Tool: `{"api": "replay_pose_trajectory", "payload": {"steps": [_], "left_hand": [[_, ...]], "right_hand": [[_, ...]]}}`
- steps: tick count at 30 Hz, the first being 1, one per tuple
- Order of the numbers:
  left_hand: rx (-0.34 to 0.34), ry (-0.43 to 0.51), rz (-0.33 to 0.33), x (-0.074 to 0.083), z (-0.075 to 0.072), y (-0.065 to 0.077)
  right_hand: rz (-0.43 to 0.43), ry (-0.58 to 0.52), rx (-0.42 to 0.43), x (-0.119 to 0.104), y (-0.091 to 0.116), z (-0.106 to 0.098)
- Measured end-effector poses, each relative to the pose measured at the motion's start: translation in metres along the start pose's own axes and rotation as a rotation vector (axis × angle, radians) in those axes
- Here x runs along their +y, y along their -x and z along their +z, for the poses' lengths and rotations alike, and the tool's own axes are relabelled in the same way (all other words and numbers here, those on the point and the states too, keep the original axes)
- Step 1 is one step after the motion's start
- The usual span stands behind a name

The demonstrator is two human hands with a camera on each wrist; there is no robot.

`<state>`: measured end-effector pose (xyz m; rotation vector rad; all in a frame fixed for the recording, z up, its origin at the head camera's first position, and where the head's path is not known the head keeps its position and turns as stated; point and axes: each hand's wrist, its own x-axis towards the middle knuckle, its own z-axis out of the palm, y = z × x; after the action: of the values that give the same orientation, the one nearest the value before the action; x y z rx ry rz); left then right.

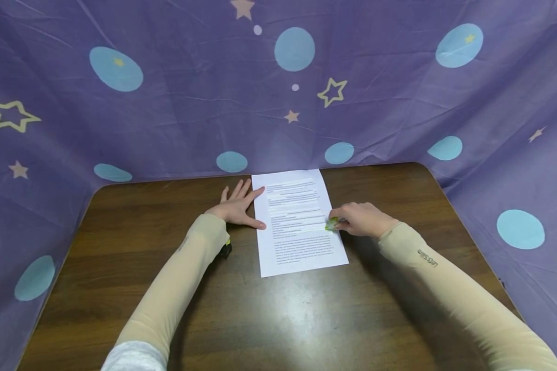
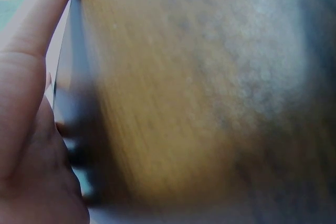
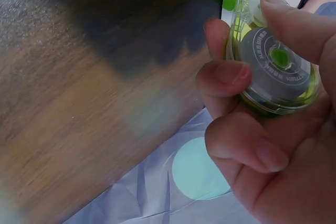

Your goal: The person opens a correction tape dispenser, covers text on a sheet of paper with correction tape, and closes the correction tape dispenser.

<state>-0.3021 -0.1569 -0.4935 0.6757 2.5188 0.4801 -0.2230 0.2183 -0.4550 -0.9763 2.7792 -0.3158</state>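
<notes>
A printed sheet of paper [image 1: 301,247] lies on the table, with several lines of its text covered by white strips. My left hand [image 1: 235,208] is spread at the sheet's left side, its thumb and index fingertips on the paper's margin. My right hand [image 1: 362,219] grips a clear and green correction tape dispenser [image 3: 273,66] at the sheet's right edge, near the end of a white strip. In the right wrist view the thumb presses on the dispenser's casing and the fingers curl around its other side. The left wrist view is blurred, showing the thumb [image 2: 26,77] and tabletop.
The brown wooden table [image 1: 288,319] has rounded far corners. A purple curtain [image 1: 185,103] with stars and blue dots hangs right behind it and around both sides; the sheet's far edge reaches the curtain. A small black and yellow item [image 1: 225,249] shows by the left wrist.
</notes>
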Motion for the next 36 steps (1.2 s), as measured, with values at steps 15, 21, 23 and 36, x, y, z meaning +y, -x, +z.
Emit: {"api": "replay_pose_trajectory", "payload": {"steps": [15, 21, 23, 36], "left_hand": [[0.001, -0.018, -0.007, -0.013, 0.007, -0.009], [-0.01, -0.005, -0.007, -0.006, 0.003, -0.004], [-0.018, -0.007, -0.011, -0.003, 0.002, -0.001], [0.0, -0.004, 0.004, -0.001, 0.0, 0.001]], "right_hand": [[0.011, -0.016, -0.011, 0.004, 0.002, 0.0], [0.011, -0.046, -0.023, 0.008, 0.004, 0.0], [0.004, -0.063, -0.024, 0.007, 0.003, 0.0], [-0.145, -0.107, -0.063, -0.03, -0.036, 0.009]]}}
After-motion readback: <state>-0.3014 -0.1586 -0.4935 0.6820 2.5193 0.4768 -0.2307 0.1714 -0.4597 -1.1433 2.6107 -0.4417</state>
